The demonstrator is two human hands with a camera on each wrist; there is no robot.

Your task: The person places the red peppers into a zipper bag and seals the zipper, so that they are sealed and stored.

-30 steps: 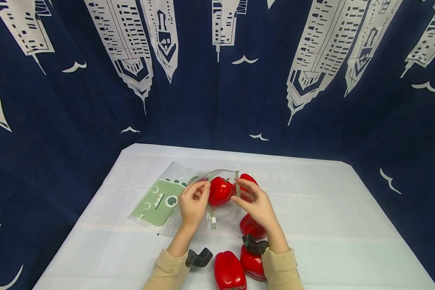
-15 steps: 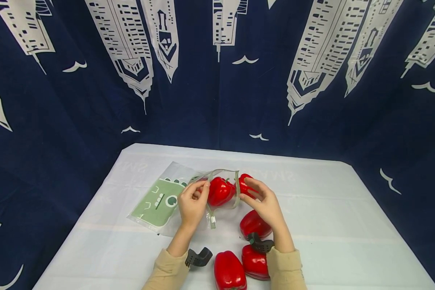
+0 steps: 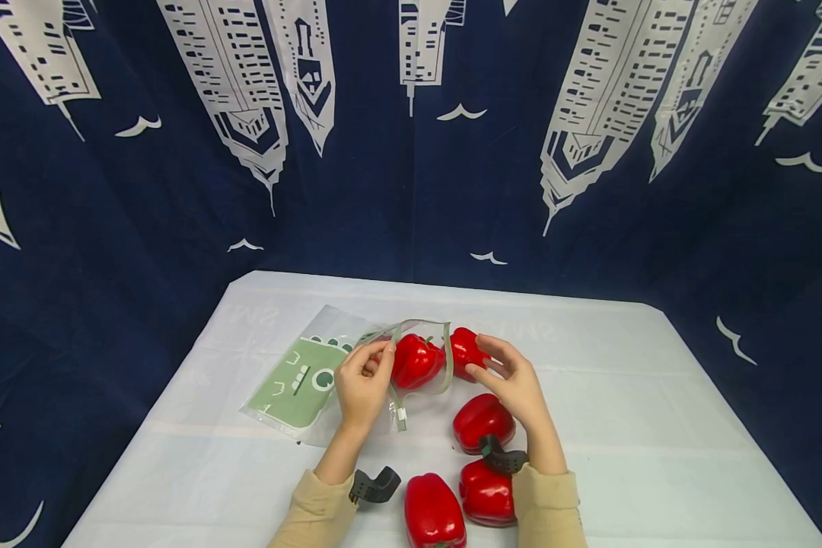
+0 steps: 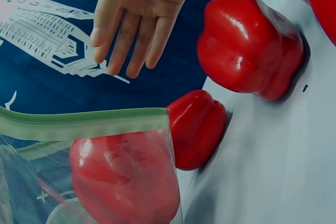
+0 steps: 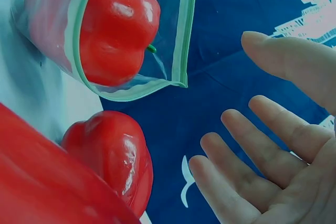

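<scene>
My left hand [image 3: 361, 387] pinches the rim of a clear zip bag [image 3: 448, 346] with green edging. Its mouth stands spread, facing right. A red bell pepper [image 3: 416, 364] with a green stem lies inside it, and more red shows through the plastic in the right wrist view. Another bell pepper [image 3: 466, 352] sits just outside the mouth. My right hand [image 3: 517, 384] hovers to the right of that pepper, fingers apart and loosely bent, holding nothing. The right wrist view shows the same hand [image 5: 283, 156] with an empty palm; the left wrist view shows its fingers [image 4: 142, 40] too.
Several more bell peppers lie nearer: one [image 3: 482, 422] below the right hand, one [image 3: 486, 493] beside the right sleeve, one [image 3: 434, 511] between the forearms. A flat bag with a green cartoon face [image 3: 301, 384] lies left on the white table [image 3: 623, 426]. A dark blue patterned curtain [image 3: 411, 190] hangs behind.
My right hand has let go of the bag's edge and drawn away to the right, uncovering the pepper outside the mouth. The left hand keeps its pinch in place.
</scene>
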